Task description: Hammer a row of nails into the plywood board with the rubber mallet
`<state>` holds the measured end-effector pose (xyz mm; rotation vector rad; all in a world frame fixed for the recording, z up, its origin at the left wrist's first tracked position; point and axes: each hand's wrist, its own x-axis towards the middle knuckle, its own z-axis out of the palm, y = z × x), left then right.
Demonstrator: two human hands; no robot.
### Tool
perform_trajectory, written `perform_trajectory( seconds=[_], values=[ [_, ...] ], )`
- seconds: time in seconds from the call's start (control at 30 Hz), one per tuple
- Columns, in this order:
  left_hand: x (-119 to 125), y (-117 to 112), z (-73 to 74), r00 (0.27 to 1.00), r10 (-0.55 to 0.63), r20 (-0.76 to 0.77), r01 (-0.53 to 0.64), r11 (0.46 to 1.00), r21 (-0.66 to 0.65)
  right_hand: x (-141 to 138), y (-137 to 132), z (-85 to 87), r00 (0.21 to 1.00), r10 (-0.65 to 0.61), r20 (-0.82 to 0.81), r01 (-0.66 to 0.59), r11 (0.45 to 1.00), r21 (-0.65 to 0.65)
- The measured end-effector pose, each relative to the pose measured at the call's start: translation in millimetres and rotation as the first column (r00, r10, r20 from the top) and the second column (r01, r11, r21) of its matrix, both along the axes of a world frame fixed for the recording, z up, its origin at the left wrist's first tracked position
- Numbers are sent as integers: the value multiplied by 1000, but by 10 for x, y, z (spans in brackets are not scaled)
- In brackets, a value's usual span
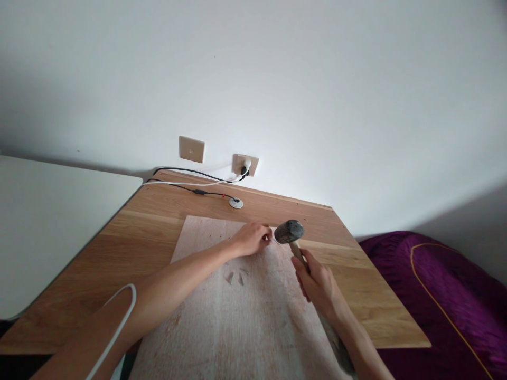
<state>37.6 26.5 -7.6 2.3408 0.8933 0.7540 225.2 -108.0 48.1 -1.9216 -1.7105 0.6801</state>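
My right hand (pixel 319 282) is closed around the wooden handle of a hammer (pixel 289 231). Its thick, dark head is raised just right of my left hand (pixel 253 239), and the handle's lower end runs beneath my right forearm. At the far part of a pale wooden board (pixel 222 327), the fingers of my left hand are pinched together; whatever is between them is too small to make out. Several small, pointed grey pieces (pixel 241 278), possibly nails, lie loose on the board nearer to me. Small dark dots mark the board left of my left hand.
The board rests on a wooden table (pixel 356 274) against a white wall. Black and white cables (pixel 190 183) run along the back to a wall socket (pixel 245 164) and a round cable hole (pixel 236 202). A white surface (pixel 59 227) adjoins left; purple fabric (pixel 428 295) is right.
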Motion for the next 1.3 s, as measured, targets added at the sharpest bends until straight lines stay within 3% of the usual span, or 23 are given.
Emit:
perform_trajectory(
  seconds=[0.23, 0.5, 0.73, 0.83, 1.0, 1.1, 1.2, 1.3],
  values=[
    [-11, 9, -31, 1000, -19, -2, 19, 999, -37, -15, 3, 80, 1000, -3, 9, 3, 1000, 26],
    [-55, 6, -54, 999, -19, 36, 21, 999, -36, -9, -11, -96, 994, 85, 71, -87, 996, 25],
    [-49, 45, -47, 998, -4, 62, 9, 997, -79, -26, -185, -85, 999, -33, -26, 33, 999, 11],
    [-132, 90, 122, 999, -34, 30, 37, 995, -97, 10, -341, -158, 998, -49, -45, 46, 997, -68],
    [-464, 112, 666, 955, -214, -204, 208, 977, -48, 136, -547, -355, 1000, -16, -19, 16, 1000, -18],
    [-677, 39, 937, 926, -161, -340, 178, 984, 21, 193, -590, -411, 1000, 23, -22, -23, 999, -35],
    [-857, -88, 1015, 901, -147, -407, 171, 985, 21, 195, -600, -421, 1000, 23, -21, -24, 999, -36],
    [-1021, -219, 932, 836, -154, -527, 152, 987, -47, 164, -611, -435, 1000, -15, -10, 15, 1000, -22]
  ],
)
